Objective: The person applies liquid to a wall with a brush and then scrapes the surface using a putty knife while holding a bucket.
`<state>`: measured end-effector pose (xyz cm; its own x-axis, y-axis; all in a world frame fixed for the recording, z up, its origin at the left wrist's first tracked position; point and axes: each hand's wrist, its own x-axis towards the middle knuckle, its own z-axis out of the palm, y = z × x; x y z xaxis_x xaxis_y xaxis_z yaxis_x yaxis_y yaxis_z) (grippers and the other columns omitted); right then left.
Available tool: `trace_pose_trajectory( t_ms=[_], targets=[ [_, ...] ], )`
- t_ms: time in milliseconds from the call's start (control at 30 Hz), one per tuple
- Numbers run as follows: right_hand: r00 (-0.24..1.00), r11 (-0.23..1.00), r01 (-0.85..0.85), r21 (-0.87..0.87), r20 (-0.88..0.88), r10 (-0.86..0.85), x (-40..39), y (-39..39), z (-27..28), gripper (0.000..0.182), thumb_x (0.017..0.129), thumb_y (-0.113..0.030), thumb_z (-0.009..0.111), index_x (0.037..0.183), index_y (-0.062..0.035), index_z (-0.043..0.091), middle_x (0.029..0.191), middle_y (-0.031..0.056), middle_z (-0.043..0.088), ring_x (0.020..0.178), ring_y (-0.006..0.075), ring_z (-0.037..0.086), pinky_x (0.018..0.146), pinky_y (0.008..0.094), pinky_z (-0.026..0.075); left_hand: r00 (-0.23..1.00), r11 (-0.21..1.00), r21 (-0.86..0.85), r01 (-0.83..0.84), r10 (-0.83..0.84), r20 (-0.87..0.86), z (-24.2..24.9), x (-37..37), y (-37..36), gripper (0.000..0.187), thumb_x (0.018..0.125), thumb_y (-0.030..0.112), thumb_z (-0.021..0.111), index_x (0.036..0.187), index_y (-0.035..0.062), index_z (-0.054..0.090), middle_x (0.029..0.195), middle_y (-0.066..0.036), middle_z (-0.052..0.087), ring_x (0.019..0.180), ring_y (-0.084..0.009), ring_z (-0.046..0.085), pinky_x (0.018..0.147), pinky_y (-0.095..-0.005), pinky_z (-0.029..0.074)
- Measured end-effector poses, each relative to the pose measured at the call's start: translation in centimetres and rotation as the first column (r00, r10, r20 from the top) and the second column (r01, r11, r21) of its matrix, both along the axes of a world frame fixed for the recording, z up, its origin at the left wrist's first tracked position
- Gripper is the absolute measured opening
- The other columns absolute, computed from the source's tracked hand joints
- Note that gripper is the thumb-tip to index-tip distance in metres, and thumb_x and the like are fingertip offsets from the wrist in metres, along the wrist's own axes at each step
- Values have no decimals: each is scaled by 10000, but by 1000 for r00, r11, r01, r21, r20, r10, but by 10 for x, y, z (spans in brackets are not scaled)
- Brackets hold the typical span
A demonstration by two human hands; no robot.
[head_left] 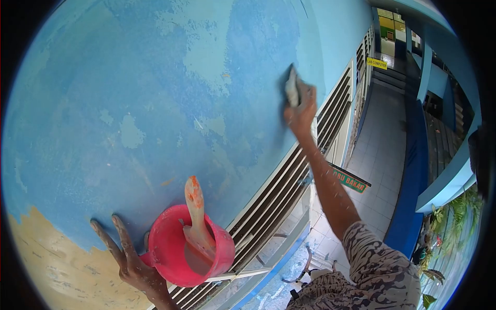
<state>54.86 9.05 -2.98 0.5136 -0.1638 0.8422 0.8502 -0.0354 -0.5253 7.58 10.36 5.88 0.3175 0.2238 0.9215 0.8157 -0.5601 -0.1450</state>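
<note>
My right hand (302,111) is closed around a pale tool (292,89), its dark edge against the blue wall (155,77). The tool is slightly blurred, so its exact kind is unclear. At the lower left, my left hand (129,261) grips the pink dipper (225,253) by its handle side, with two fingers stretched toward the wall. A brush-like tool (196,206) with an orange-stained handle stands in the dipper, handle up, above some pale liquid. Lighter patches show on the wall, and a bare tan area (67,258) lies at its lower left.
White louvred slats (274,199) run diagonally below the wall. A green sign (349,180) juts out near my right forearm. The tiled corridor (380,129) stretches away at the right, past a yellow sign (377,63). Plants (457,217) grow at the far right.
</note>
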Motion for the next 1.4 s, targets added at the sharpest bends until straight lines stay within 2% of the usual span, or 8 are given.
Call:
trace_pose_trajectory(
  t_ms=[100, 200, 333, 567, 933, 1200, 1300, 1400],
  targets=[
    [991, 996, 93, -4, 96, -92, 152, -10, 14, 551, 663, -76, 660, 1207, 15, 646, 1025, 185, 599, 923, 357, 625, 803, 430, 518, 998, 980, -193, -56, 62, 25, 0, -7, 0, 648, 882, 301, 657, 1494, 176, 488, 1593, -181, 353, 1309, -355, 553, 706, -328, 625],
    [921, 970, -227, -83, -342, 186, 215, -45, 43, 349, 734, -149, 630, 1006, 67, 666, 730, 199, 674, 623, 311, 661, 607, 435, 509, 1000, 998, -58, -22, 21, -16, 1, -1, 3, 663, 867, 201, 678, 1503, 211, 491, 1611, -137, 356, 1208, -306, 649, 551, -267, 512],
    [999, 997, 3, 78, 52, -7, 129, -7, 3, 453, 700, -155, 684, 1116, 22, 659, 955, 208, 651, 876, 378, 644, 772, 454, 516, 1000, 999, -34, 6, -6, -11, 2, -2, 0, 620, 905, 181, 648, 1503, 218, 490, 1610, -126, 360, 1179, -293, 666, 518, -262, 479],
    [936, 932, -335, -139, 66, 346, -262, -25, -51, 854, 624, 74, 735, 1442, -17, 505, 1237, 219, 560, 1135, 394, 593, 911, 432, 531, 1000, 993, -117, -5, 5, -1, 3, -2, -6, 616, 900, 147, 646, 1494, 228, 501, 1611, -111, 359, 1184, -298, 662, 513, -272, 494],
    [931, 950, -311, 2, -201, 305, -249, -10, -45, 831, 626, 61, 687, 1430, 63, 474, 1191, 216, 519, 1013, 388, 617, 793, 445, 537, 1000, 997, -79, -17, 18, 9, 3, -1, -6, 616, 877, 166, 715, 1461, 254, 540, 1587, -98, 400, 1191, -282, 657, 520, -259, 515],
    [996, 999, -38, -6, 86, 38, -36, -15, -48, 664, 642, -123, 606, 1286, 38, 612, 1083, 155, 564, 858, 320, 632, 748, 376, 520, 1000, 997, -79, -20, 20, 4, 3, -6, 1, 607, 874, 163, 719, 1450, 255, 553, 1584, -101, 404, 1171, -262, 671, 517, -250, 517],
    [970, 999, 46, -19, 240, -40, 85, -27, -46, 605, 652, -113, 597, 1242, 11, 647, 1006, 253, 594, 869, 452, 601, 792, 453, 512, 999, 995, -99, -33, 33, -4, 2, -4, -1, 622, 867, 162, 726, 1455, 252, 546, 1583, -104, 404, 1153, -264, 680, 513, -250, 517],
    [961, 969, -242, -44, -146, 233, 148, -35, -51, 495, 672, -122, 631, 1146, 20, 648, 965, 235, 613, 840, 412, 617, 783, 431, 510, 999, 999, -35, -26, 25, -20, 2, -3, -2, 633, 865, 185, 729, 1464, 246, 535, 1588, -109, 394, 1142, -265, 685, 510, -252, 514]
  ],
)
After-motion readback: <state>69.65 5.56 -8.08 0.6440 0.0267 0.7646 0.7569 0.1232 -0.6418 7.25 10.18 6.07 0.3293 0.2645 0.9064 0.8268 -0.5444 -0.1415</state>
